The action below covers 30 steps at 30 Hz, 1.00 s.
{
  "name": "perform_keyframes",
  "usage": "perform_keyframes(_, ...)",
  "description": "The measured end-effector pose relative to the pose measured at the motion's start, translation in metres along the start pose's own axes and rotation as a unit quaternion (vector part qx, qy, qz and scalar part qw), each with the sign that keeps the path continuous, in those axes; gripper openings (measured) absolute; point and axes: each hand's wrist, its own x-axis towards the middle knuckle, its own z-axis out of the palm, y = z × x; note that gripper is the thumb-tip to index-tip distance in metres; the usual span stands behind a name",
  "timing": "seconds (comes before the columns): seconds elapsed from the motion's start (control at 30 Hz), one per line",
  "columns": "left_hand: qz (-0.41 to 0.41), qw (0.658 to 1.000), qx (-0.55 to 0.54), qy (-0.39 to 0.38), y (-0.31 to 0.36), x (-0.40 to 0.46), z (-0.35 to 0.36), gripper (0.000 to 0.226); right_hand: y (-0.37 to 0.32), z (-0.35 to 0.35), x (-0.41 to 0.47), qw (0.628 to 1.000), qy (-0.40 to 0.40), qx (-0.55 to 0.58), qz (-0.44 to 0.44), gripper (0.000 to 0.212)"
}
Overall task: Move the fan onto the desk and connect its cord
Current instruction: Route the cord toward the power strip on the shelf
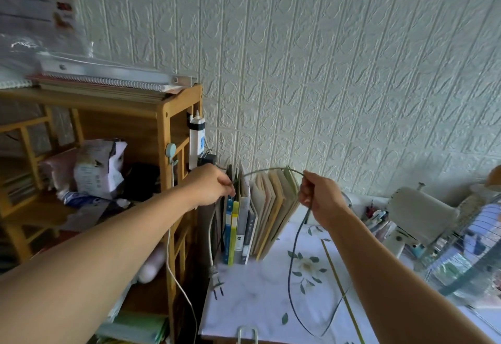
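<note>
The fan (461,238), with a wire cage and a beige motor housing, stands on the desk (257,303) at the right edge. Its thin dark cord (294,257) loops over the flowered desk cover and arches up between my hands. My right hand (320,194) pinches the cord above the row of books. My left hand (208,186) grips the cord's end just below a white power strip (195,143) fixed upright on the side of the wooden shelf. The plug itself is hidden by my fingers.
A wooden shelf unit (162,116) stands left of the desk, with notebooks on top and bags inside. Upright books (257,216) line the wall. A second white cord with a loose plug (215,281) hangs beside them. A black adapter (206,159) sits in the strip.
</note>
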Motion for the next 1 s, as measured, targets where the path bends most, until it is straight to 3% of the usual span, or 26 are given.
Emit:
perform_keyframes(0.13, -0.08, 0.981, -0.179, -0.014, 0.008, -0.002, -0.008, 0.027, -0.001, 0.013, -0.019, 0.981, -0.158, -0.075, 0.082, 0.034)
perform_keyframes(0.23, -0.083, 0.962, -0.255, -0.04, 0.007, -0.004, -0.017, 0.026, -0.002, 0.02, -0.025, 0.981, -0.13, -0.131, 0.066, 0.026)
perform_keyframes(0.3, -0.06, 0.961, -0.267, -0.025, 0.004, -0.003, -0.02, 0.02, -0.001, 0.022, -0.026, 0.98, -0.108, -0.154, 0.058, 0.022)
perform_keyframes(0.47, -0.026, 0.959, -0.283, -0.001, 0.001, 0.007, -0.03, 0.027, 0.003, 0.036, -0.018, 0.974, -0.046, -0.221, 0.033, 0.012)
perform_keyframes(0.5, -0.015, 0.96, -0.279, -0.005, 0.002, 0.009, -0.032, 0.027, 0.004, 0.039, -0.014, 0.964, -0.035, -0.262, 0.013, 0.019)
perform_keyframes(0.57, 0.001, 0.963, -0.269, -0.017, 0.006, 0.013, -0.034, 0.029, 0.008, 0.042, -0.002, 0.936, -0.027, -0.349, -0.04, 0.055)
perform_keyframes(0.63, 0.008, 0.963, -0.268, -0.028, 0.01, 0.02, -0.033, 0.031, 0.01, 0.048, 0.009, 0.912, -0.029, -0.401, -0.079, 0.071)
perform_keyframes(0.67, 0.01, 0.962, -0.27, -0.033, 0.012, 0.023, -0.031, 0.03, 0.011, 0.051, 0.014, 0.907, -0.03, -0.411, -0.09, 0.067)
perform_keyframes(0.77, 0.022, 0.963, -0.266, -0.028, 0.014, 0.037, -0.025, 0.028, 0.01, 0.051, 0.03, 0.901, -0.071, -0.414, -0.11, 0.019)
perform_keyframes(0.8, 0.018, 0.965, -0.262, -0.01, 0.013, 0.042, -0.023, 0.028, 0.009, 0.047, 0.034, 0.906, -0.08, -0.401, -0.111, 0.014)
perform_keyframes(0.87, -0.007, 0.968, -0.248, 0.042, 0.008, 0.055, -0.019, 0.026, 0.01, 0.031, 0.048, 0.927, -0.079, -0.357, -0.087, 0.026)
perform_keyframes(1.0, -0.05, 0.972, -0.201, 0.108, -0.007, 0.086, -0.004, 0.019, 0.007, 0.001, 0.088, 0.948, -0.08, -0.3, -0.065, 0.02)
